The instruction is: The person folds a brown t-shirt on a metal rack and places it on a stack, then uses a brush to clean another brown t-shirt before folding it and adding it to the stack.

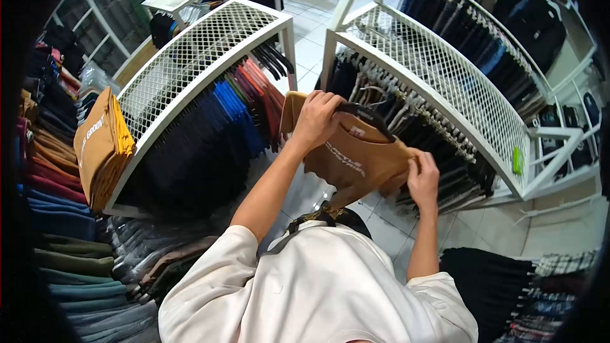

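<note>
A brown T-shirt (356, 152) with white lettering on its chest hangs in front of me, held up between both hands. A black hanger (375, 124) shows in its neck opening. My left hand (319, 117) is closed on the shirt's left shoulder near the hanger's end; its fingertips are partly hidden by the cloth. At the opposite shoulder, my right hand (423, 176) pinches the fabric between thumb and fingers. The lower part of the shirt drapes loosely in folds.
A mesh-topped rack (197, 41) with dark, blue and red garments stands at left, with folded brown and yellow shirts (100, 146) on its end. Another mesh-topped rack (432, 44) of hung clothes is at right. Stacks of folded clothes (70, 248) line the left side; white floor tiles (387, 222) show below.
</note>
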Tool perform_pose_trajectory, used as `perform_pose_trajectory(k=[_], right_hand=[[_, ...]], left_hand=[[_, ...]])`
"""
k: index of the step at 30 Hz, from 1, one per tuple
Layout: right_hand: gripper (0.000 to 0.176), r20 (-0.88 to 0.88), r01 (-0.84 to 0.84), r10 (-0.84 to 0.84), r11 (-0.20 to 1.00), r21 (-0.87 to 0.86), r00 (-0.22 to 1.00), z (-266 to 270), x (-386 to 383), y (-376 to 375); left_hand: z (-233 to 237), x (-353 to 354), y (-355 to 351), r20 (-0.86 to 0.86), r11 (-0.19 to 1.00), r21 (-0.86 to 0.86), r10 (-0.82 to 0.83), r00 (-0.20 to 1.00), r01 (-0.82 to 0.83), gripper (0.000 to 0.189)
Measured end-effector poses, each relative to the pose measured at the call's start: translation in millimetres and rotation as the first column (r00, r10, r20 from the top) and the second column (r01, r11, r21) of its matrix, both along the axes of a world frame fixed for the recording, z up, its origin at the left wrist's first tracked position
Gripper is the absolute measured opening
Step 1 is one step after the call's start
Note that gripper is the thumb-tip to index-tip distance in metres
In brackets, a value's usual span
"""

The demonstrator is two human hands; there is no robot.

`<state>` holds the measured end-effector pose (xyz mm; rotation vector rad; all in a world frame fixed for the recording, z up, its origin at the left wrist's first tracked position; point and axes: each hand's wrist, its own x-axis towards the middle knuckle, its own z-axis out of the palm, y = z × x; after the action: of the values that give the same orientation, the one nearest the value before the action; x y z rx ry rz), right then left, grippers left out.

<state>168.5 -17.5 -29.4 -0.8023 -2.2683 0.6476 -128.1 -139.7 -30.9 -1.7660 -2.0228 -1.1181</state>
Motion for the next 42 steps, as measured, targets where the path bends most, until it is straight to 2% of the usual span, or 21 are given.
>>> perform_pose_trajectory(k=[4, 6, 8, 11, 12, 14, 15, 16, 18, 21, 22, 24, 26, 27, 28, 31, 34, 36, 37, 38, 42], right_hand=[[0.026, -0.165, 0.222, -0.186, 0.945, 0.24, 0.969, 11, 39, 7], [0.026, -0.247, 0.314, -0.251, 0.912, 0.263, 0.936, 16, 54, 12], [0.027, -0.312, 0.395, -0.313, 0.885, 0.248, 0.897, 19, 67, 18], [0.028, -0.333, 0.453, -0.352, 0.838, 0.303, 0.875, 30, 85, 25], [0.029, -0.341, 0.437, -0.33, 0.844, 0.31, 0.88, 35, 92, 29], [0.029, -0.333, 0.442, -0.334, 0.831, 0.337, 0.882, 37, 110, 38], [0.028, -0.349, 0.435, -0.325, 0.846, 0.307, 0.879, 41, 117, 42], [0.028, -0.366, 0.423, -0.312, 0.863, 0.277, 0.877, 45, 126, 48], [0.023, -0.352, 0.409, -0.291, 0.851, 0.33, 0.89, 50, 150, 66], [0.023, -0.445, 0.49, -0.384, 0.859, 0.15, 0.809, 40, 187, 112], [0.024, -0.409, 0.563, -0.459, 0.807, 0.179, 0.788, 38, 200, 131], [0.027, -0.35, 0.627, -0.537, 0.741, 0.24, 0.768, 32, 224, 177], [0.03, -0.232, 0.699, -0.66, 0.672, 0.242, 0.715, 29, 242, 218], [0.039, -0.166, 0.694, -0.676, 0.677, 0.246, 0.718, 19, 253, 246], [0.039, -0.168, 0.689, -0.67, 0.683, 0.245, 0.724, 14, 256, 265], [0.054, 0.15, 0.706, -0.776, 0.622, 0.339, 0.612, -1, 255, 302], [0.055, 0.203, 0.702, -0.768, 0.638, 0.316, 0.608, -4, 257, 313], [0.053, 0.146, 0.699, -0.765, 0.636, 0.326, 0.628, -2, 254, 299], [0.052, -0.11, 0.686, -0.689, 0.668, 0.286, 0.717, 8, 248, 280], [0.052, -0.36, 0.662, -0.566, 0.706, 0.252, 0.742, 18, 241, 257], [0.058, -0.513, 0.616, -0.439, 0.75, 0.243, 0.737, 52, 182, 139]], left_hand=[[53, 46, 13, 0.056, 0.979, 0.109, -0.177, 0.983, 0.17, 0.029], [75, 69, 19, 0.132, 0.976, 0.041, -0.217, 0.967, 0.213, 0.029], [91, 91, 30, 0.101, 0.962, 0.071, -0.27, 0.957, 0.264, 0.033], [105, 124, 53, 0.349, 0.896, 0.145, -0.443, 0.826, 0.419, 0.04], [108, 136, 62, 0.247, 0.897, 0.185, -0.438, 0.864, 0.402, 0.037], [117, 153, 77, 0.267, 0.927, -0.025, -0.354, 0.896, 0.374, 0.034], [115, 161, 86, 0.324, 0.926, -0.028, -0.347, 0.88, 0.375, 0.034], [117, 170, 93, 0.287, 0.931, 0.024, -0.354, 0.89, 0.363, 0.035], [112, 182, 111, 0.281, 0.942, 0.0, -0.321, 0.904, 0.335, 0.038], [107, 198, 137, 0.378, 0.95, -0.043, -0.27, 0.886, 0.308, 0.045], [108, 205, 145, 0.313, 0.959, 0.007, -0.27, 0.911, 0.282, 0.046], [107, 212, 159, 0.394, 0.951, -0.034, -0.27, 0.879, 0.307, 0.049], [107, 222, 172, 0.361, 0.959, -0.041, -0.247, 0.899, 0.28, 0.05], [107, 225, 177, 0.333, 0.968, -0.047, -0.218, 0.917, 0.247, 0.051], [106, 228, 182, 0.331, 0.97, -0.047, -0.211, 0.92, 0.239, 0.051], [102, 231, 192, 0.436, 0.963, -0.077, -0.2, 0.878, 0.257, 0.053], [94, 225, 197, 0.417, 0.971, -0.097, -0.16, 0.894, 0.219, 0.052], [92, 221, 194, 0.485, 0.972, -0.065, -0.166, 0.859, 0.225, 0.052], [96, 219, 190, 0.526, 0.97, -0.112, -0.126, 0.841, 0.215, 0.052], [98, 217, 185, 0.565, 0.965, -0.16, -0.083, 0.821, 0.207, 0.051], [87, 201, 174, 0.604, 0.969, -0.102, -0.12, 0.788, 0.226, 0.051]])
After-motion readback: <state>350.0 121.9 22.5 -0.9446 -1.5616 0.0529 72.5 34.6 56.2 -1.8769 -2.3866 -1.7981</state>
